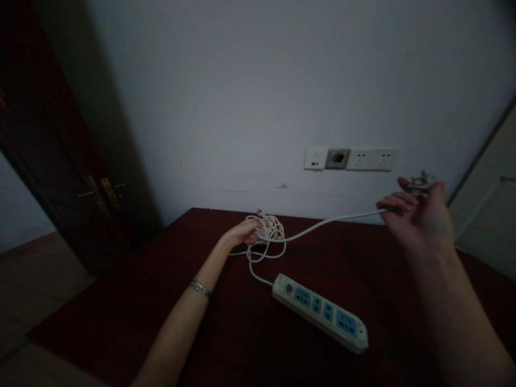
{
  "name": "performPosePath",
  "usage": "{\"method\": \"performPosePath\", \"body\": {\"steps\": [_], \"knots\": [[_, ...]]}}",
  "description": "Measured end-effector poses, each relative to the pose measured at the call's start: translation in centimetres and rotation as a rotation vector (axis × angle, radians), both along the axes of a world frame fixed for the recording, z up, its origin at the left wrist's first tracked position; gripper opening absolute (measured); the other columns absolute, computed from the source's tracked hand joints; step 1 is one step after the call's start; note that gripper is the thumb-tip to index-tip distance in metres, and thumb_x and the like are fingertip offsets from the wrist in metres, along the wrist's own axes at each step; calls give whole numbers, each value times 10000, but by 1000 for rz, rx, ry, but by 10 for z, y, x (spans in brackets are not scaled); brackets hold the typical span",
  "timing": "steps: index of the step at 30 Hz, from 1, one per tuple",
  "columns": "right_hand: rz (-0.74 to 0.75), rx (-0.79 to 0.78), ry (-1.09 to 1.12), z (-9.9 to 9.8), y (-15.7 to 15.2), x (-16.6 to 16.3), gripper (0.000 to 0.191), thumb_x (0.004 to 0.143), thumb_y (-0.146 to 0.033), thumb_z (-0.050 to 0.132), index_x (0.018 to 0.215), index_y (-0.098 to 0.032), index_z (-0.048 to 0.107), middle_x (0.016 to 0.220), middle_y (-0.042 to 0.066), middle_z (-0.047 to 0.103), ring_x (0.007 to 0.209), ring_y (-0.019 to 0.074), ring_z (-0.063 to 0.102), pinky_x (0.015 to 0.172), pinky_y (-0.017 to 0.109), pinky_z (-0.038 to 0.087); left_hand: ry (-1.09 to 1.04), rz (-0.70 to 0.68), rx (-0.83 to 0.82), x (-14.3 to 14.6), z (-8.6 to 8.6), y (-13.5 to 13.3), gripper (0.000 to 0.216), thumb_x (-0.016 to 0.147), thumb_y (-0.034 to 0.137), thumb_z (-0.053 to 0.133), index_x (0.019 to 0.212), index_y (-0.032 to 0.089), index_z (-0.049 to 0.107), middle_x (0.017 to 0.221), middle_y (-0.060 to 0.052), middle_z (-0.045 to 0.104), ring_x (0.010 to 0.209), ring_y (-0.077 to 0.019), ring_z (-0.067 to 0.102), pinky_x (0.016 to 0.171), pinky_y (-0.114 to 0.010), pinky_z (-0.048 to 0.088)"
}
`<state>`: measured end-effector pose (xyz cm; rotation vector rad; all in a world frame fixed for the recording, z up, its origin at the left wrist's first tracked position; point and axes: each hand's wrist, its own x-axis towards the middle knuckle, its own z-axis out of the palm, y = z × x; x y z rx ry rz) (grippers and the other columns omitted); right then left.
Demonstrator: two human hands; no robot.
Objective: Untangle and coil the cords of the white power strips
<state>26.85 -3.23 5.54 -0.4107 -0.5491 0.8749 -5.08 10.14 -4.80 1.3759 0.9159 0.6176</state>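
Note:
A white power strip (pixel 320 313) with blue sockets lies on the dark red table (pixel 121 301). Its white cord (pixel 322 224) runs back to a tangled bundle (pixel 271 231) near the table's far edge. My left hand (pixel 242 234) rests on that bundle with fingers curled around it. My right hand (pixel 417 212) is raised at the right, pinching the stretched cord, with a small metallic thing at the fingertips that I cannot make out. A bracelet (pixel 200 287) sits on my left wrist.
A row of white wall sockets (pixel 350 159) is set in the pale wall above the table. A dark wooden door (pixel 52 161) with a brass latch stands at the left. A pale panel shows at the far right.

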Motion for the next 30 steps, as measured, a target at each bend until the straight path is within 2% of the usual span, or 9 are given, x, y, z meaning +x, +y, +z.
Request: {"method": "performPosePath", "body": {"steps": [3, 7, 11, 16, 22, 23, 25, 28, 30], "knots": [[17, -5, 43, -1, 1, -1, 533, 924, -520, 265, 796, -98, 563, 462, -101, 229, 370, 30, 211, 407, 166, 321, -83, -79, -117, -11, 6, 3, 364, 814, 332, 501, 1124, 148, 545, 663, -35, 632, 356, -43, 420, 332, -140, 240], [58, -34, 150, -4, 5, 2, 512, 933, -514, 246, 829, -111, 543, 488, -106, 199, 351, 28, 215, 387, 160, 310, -239, -8, -162, -26, 6, 12, 200, 815, 290, 489, 913, 135, 568, 820, -81, 662, 480, -43, 512, 423, -133, 360], [140, 7, 225, -8, 10, -2, 523, 939, -508, 201, 849, -113, 531, 481, -103, 229, 353, 28, 231, 384, 145, 326, -22, 86, -95, -36, 5, 15, 122, 775, 259, 523, 766, 137, 535, 761, -92, 669, 511, -74, 557, 428, -150, 377], [243, 30, 181, -10, 9, -26, 521, 955, -478, 145, 816, -149, 525, 480, -91, 259, 371, 35, 247, 411, 142, 322, 272, 140, 104, -32, 29, -3, 100, 739, 164, 484, 709, 115, 565, 559, -56, 639, 366, -73, 467, 344, -164, 261], [387, 15, 66, -5, -2, -71, 490, 946, -480, 222, 813, -135, 545, 504, -90, 291, 396, 38, 291, 451, 156, 362, 317, 267, 629, 9, 70, -49, 170, 767, 217, 509, 731, 105, 631, 610, -44, 638, 498, -92, 537, 482, -198, 389], [395, 10, 29, -5, -4, -78, 473, 941, -482, 245, 813, -142, 548, 513, -88, 300, 400, 39, 302, 459, 161, 370, 278, 256, 705, 17, 75, -60, 177, 775, 236, 526, 743, 104, 638, 665, -58, 654, 561, -100, 561, 529, -205, 412], [392, 8, -58, -5, -7, -92, 429, 922, -497, 309, 811, -163, 554, 529, -82, 330, 417, 45, 344, 495, 181, 401, 155, 102, 711, 34, 81, -81, 206, 798, 283, 546, 843, 107, 643, 797, -83, 677, 698, -120, 601, 628, -223, 448], [346, 30, -209, -10, -8, -109, 367, 862, -537, 426, 837, -196, 559, 553, -61, 425, 497, 74, 458, 553, 218, 437, 23, -247, 530, 55, 83, -108, 248, 813, 304, 562, 964, 114, 614, 863, -91, 679, 778, -136, 619, 703, -253, 463], [329, 25, -352, -15, -7, -117, 380, 808, -571, 489, 886, -205, 558, 584, -40, 503, 534, 100, 503, 510, 225, 413, -26, -292, 456, 63, 80, -117, 241, 830, 318, 541, 927, 106, 603, 759, -68, 660, 663, -113, 605, 645, -243, 454]]}}
